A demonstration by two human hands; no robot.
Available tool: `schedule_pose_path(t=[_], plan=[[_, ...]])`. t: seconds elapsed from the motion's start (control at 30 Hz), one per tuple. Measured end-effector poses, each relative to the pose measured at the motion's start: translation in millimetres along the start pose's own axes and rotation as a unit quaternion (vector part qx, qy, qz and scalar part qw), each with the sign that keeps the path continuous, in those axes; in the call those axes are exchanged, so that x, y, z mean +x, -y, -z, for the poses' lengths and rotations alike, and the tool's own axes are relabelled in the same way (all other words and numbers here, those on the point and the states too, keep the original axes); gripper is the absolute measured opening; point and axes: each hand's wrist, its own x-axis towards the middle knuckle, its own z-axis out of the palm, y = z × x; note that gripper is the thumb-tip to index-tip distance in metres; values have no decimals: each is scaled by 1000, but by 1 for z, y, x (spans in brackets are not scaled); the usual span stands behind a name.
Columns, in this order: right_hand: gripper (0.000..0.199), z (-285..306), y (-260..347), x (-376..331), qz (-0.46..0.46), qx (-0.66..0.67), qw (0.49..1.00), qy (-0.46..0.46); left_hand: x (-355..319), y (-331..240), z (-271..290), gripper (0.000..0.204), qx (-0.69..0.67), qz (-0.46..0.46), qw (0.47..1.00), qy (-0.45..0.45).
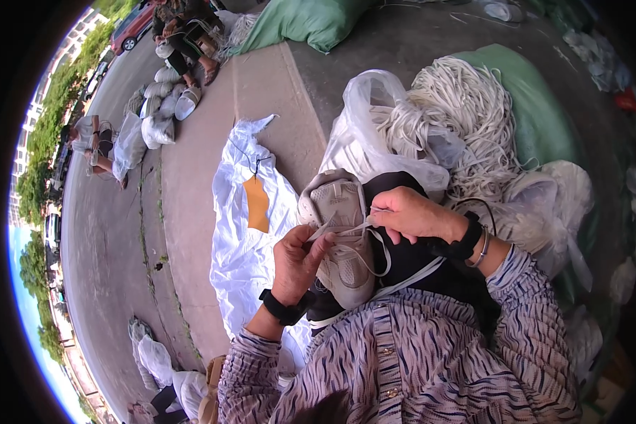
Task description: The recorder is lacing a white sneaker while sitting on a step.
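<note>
A beige sneaker (351, 273) lies across my lap on dark trousers, its toe toward my body and its tongue (334, 203) away from me. My left hand (296, 263) is beside the left edge of the shoe, thumb and fingers pinching a flat whitish shoelace (323, 230). Over the right edge, my right hand (415, 215) is closed, its fingertips pinching the lace on that side. Part of the lace hangs in a loop at the shoe's right. The fingers hide where the lace passes through the eyelets near them.
A clear plastic bag (360, 134) and a large heap of white laces (466, 106) are at the right, by a green sack (537, 106). White sheeting (237, 247) with an orange piece (256, 205) spreads at my left. Other people sit at the far left among filled bags (157, 129).
</note>
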Motion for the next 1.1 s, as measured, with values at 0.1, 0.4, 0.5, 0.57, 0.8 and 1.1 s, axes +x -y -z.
schedule_pose_path(t=[0.1, 0.4, 0.5, 0.57, 0.8, 1.1], plan=[[22, 6, -1, -1, 14, 10, 1000, 20, -5, 6, -11, 16, -57, 36, 997, -39], [28, 49, -25, -26, -28, 85, 994, -56, -17, 16, -14, 18, -42, -3, 988, -151], [26, 26, -19, -38, 120, 255, 953, -114, -17, 15, -4, 15, 22, 77, 992, -100], [26, -4, -11, -43, 72, 191, 979, 8, -14, 11, -2, 16, 97, 5, 988, -121], [25, -48, -17, -36, -31, 46, 996, 67, -9, -8, 4, 18, 215, -172, 946, -172], [10, -19, -22, -29, 247, -295, 878, -284, 9, -17, 16, 18, -283, 56, 957, -27]])
